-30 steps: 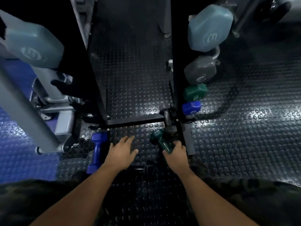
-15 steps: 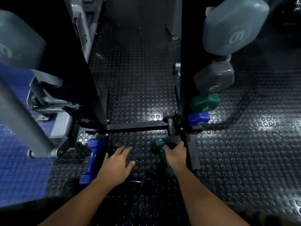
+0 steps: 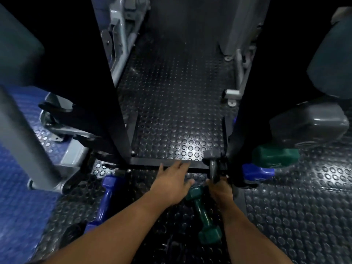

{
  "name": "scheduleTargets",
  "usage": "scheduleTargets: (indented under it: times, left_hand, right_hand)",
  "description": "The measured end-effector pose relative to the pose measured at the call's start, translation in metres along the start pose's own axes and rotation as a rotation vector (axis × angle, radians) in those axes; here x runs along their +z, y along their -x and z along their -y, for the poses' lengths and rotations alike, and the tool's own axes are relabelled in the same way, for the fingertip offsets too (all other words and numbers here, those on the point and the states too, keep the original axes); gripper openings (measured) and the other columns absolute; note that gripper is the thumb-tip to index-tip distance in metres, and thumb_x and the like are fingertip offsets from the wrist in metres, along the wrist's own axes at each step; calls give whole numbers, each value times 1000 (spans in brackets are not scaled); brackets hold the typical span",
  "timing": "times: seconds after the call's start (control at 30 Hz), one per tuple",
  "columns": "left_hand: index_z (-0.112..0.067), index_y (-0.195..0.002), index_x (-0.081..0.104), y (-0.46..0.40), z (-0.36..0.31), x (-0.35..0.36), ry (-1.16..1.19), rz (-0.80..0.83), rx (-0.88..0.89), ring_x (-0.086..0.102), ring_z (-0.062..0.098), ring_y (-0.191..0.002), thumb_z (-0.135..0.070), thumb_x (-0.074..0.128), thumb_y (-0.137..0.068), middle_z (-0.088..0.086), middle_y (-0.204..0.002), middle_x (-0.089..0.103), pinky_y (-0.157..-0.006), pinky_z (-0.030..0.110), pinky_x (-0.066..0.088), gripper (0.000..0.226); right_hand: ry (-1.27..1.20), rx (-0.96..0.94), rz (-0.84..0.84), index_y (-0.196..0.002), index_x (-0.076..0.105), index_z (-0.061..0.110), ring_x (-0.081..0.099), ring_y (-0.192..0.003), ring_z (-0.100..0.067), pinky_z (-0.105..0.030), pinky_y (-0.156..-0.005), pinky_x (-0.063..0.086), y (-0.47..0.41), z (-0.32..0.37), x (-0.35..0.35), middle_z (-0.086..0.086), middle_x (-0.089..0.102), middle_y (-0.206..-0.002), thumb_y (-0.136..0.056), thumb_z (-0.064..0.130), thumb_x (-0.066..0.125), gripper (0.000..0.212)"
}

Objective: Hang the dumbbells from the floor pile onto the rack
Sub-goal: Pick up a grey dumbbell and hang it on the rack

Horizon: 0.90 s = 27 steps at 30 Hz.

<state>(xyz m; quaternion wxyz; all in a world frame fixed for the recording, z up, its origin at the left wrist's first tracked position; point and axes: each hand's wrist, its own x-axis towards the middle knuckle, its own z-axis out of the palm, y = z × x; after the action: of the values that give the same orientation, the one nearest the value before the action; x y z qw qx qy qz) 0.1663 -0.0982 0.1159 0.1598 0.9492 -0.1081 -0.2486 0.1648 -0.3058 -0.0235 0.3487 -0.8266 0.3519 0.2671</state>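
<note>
Two bare forearms reach down over the studded black rubber floor point(image 3: 177, 103). Nearest lies a green dumbbell point(image 3: 204, 216) on the floor between the arms, its far head tucked under the left hand point(image 3: 171, 184), whose fingers are spread flat and straight and hold nothing. Off to the left a blue dumbbell point(image 3: 104, 202) lies lengthwise on the floor, well apart from that hand. The right hand point(image 3: 221, 189) has its fingers curled round the bottom of a dark grey dumbbell point(image 3: 213, 166), which stands nearly upright against the foot of the rack's right post point(image 3: 240, 141). The rack's black crossbar point(image 3: 152, 161) runs along the floor just beyond the left fingertips.

On the right side of that post hang a small blue dumbbell head point(image 3: 258, 171), a green head point(image 3: 274, 155) above it, a grey head point(image 3: 308, 126) higher up, and part of a large teal one point(image 3: 331, 61) at the frame's edge. Grey machine frames point(image 3: 122, 31) stand farther back, and a blue mat point(image 3: 17, 206) lies at the left.

Half a second ago the left hand hovered nearer, short of the crossbar; now it stretches forward to it. The right hand has stayed by the post's foot, and the whole view has closed in on the rack.
</note>
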Motion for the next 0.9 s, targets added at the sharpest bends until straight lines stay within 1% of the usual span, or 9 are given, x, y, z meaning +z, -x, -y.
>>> scheduleTargets:
  times: [0.23, 0.37, 0.43, 0.47, 0.57, 0.6, 0.67, 0.8, 0.9]
  left_hand:
    - [-33, -164, 16, 2, 6, 10, 20, 20, -31, 31, 24, -155, -55, 42, -106, 1, -172, 20, -130, 58, 4, 67]
    - [-33, -164, 16, -5, 13, 11, -19, 39, -6, 28, 25, -156, -56, 42, -106, 3, -173, 19, -129, 59, 4, 68]
    - [-33, -164, 15, -10, 8, 12, -27, 43, 3, 26, 26, -157, -56, 42, -106, 4, -173, 18, -129, 59, 5, 68]
    - [-33, -164, 15, -10, 6, 13, -31, 52, 11, 25, 27, -157, -56, 42, -107, 5, -173, 18, -129, 59, 5, 68]
    - [-33, -165, 13, -2, 4, 17, -58, 67, 27, 20, 26, -159, -53, 43, -107, 5, -174, 14, -129, 59, 5, 68]
    - [-33, -165, 13, 4, 7, 18, -72, 56, 25, 18, 26, -160, -52, 44, -106, 5, -174, 14, -129, 59, 5, 69]
    - [-32, -164, 17, 15, 19, 15, -79, 25, 10, 19, 24, -160, -51, 48, -105, 5, -173, 18, -129, 60, 10, 69]
    - [-32, -165, 19, 38, 40, 0, -23, -29, -12, 22, 20, -158, -53, 48, -105, 3, -172, 22, -129, 55, 16, 69]
    - [-32, -165, 18, 52, 38, -14, -24, -59, -5, 26, 22, -156, -53, 47, -106, 3, -170, 25, -129, 53, 19, 69]
  right_hand:
    - [87, -17, 20, -148, 52, 5, 60, -131, -38, -39, -106, 47, -31, 4, 9, -20, 61, -143, -91, 54, 68, 76]
    - [68, 28, 55, -119, 71, 14, 73, -105, -34, -35, -86, 58, -53, -5, 19, -12, 77, -111, -65, 58, 72, 70]
    - [-62, 76, 83, -100, 75, 17, 77, -83, -32, -42, -75, 65, -78, -23, 25, -6, 79, -86, -43, 59, 74, 71]
    - [-103, 87, 83, -92, 75, 18, 77, -75, -31, -47, -71, 67, -71, -21, 20, -5, 78, -78, -39, 56, 74, 66]
    - [-191, 49, 89, -82, 74, 14, 76, -73, -32, -43, -67, 65, -30, -5, 0, -8, 76, -77, -68, 37, 78, 27]
    - [-207, 36, 67, -81, 73, 13, 75, -73, -32, -42, -65, 65, -16, 0, -4, -9, 75, -77, -74, 34, 78, 23]
    - [-251, 14, 27, -85, 76, 12, 74, -67, -32, -45, -63, 64, 1, -3, -6, -7, 75, -70, -71, 38, 78, 30]
    - [-270, -52, 56, -87, 77, 11, 67, -51, -26, -34, -48, 55, 54, -9, -9, -8, 74, -65, -80, 21, 81, 13]
    - [-199, -98, 108, -84, 75, 13, 74, -65, -30, -48, -60, 61, 103, -1, -14, -5, 75, -67, -77, 21, 83, 13]
